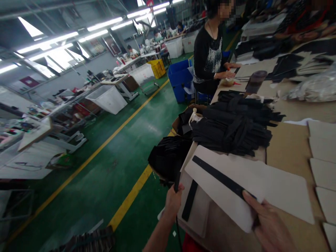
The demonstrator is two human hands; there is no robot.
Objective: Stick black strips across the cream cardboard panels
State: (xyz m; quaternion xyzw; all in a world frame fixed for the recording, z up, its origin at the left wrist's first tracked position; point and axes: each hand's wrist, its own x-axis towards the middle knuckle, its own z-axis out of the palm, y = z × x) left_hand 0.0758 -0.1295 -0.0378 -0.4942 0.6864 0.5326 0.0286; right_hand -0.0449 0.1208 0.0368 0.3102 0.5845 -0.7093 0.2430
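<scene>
My left hand (173,201) is closed on one end of a thin black strip (177,182) at the table's near left edge, beside a dark bundle of black strips (169,155). My right hand (267,224) pinches a white fabric piece (273,190) together with the end of a long black strip (220,176) that lies across it. Another black strip (189,200) rests on a lower beige piece. Behind them a big heap of black strips (233,122) covers the brown table (287,143).
White cut pieces (321,154) are stacked along the right edge. A person in black (208,52) works at the far end of the table by a blue bin (180,78). The green aisle floor (110,164) with yellow lines lies to the left, with white bins and sewing stations beyond.
</scene>
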